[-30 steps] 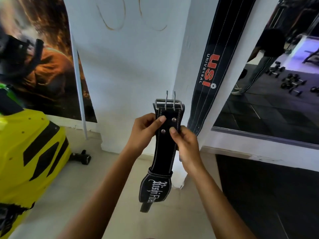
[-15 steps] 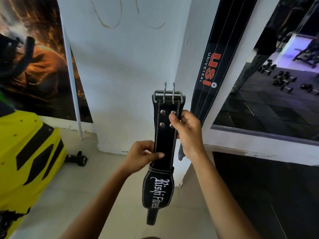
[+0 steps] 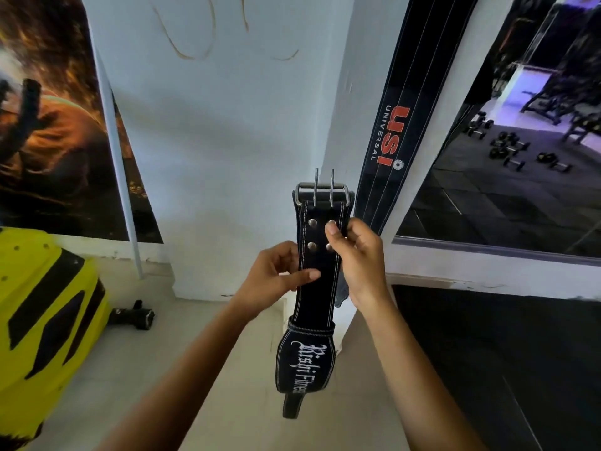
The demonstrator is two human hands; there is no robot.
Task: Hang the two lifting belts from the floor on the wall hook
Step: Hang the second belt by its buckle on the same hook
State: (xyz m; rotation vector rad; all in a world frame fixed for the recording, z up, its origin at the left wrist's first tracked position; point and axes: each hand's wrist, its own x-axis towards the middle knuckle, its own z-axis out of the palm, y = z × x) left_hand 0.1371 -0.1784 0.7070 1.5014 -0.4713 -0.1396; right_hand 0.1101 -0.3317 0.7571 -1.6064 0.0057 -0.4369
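Hands point(image 3: 274, 276) point(image 3: 356, 258) grip the black belt's point(image 3: 317, 288) side edges, upright before the white pillar point(image 3: 247, 157).

Matt black leather belt point(image 3: 317, 281), white-stitched, with shiny metal buckle point(image 3: 323, 190) and rivets point(image 3: 312, 222); glossy yellow plastic casing point(image 3: 42, 314).

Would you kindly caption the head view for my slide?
Both hands, left hand and right hand, hold a buckled black lifting belt upright before a white wall.

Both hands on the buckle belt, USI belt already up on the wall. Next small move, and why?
Probably lift the buckle up toward the wall beside the USI belt. Both the left hand and right hand pinch the black belt upright, buckle on top; no hook is in view.
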